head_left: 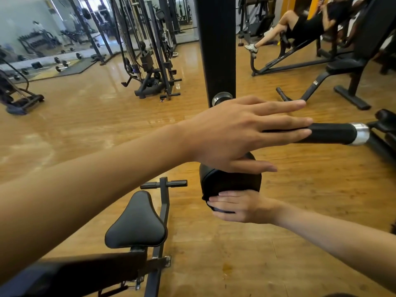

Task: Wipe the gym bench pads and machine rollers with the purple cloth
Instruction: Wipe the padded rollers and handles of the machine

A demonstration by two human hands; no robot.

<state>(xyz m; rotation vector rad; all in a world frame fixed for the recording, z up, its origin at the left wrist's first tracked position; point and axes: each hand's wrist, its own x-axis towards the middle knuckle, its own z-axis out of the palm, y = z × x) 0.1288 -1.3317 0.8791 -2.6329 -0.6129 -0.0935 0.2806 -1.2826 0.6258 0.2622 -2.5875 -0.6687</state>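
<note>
On the head camera I saw the left hand (242, 133) flat, fingers straight and spread, lying across a black foam bar (331, 133) with a chrome cap, its thumb on top of the roller (231, 182), a rounded, stitched black vinyl pad. The right hand (242, 206) pressed the roller's lower face, fingers straight and together. A thin bluish edge (217, 209) showed under them; I couldn't tell if it was the cloth. A smooth triangular seat (137, 224) sat lower left, above glossy wood floor (300, 211)
</note>
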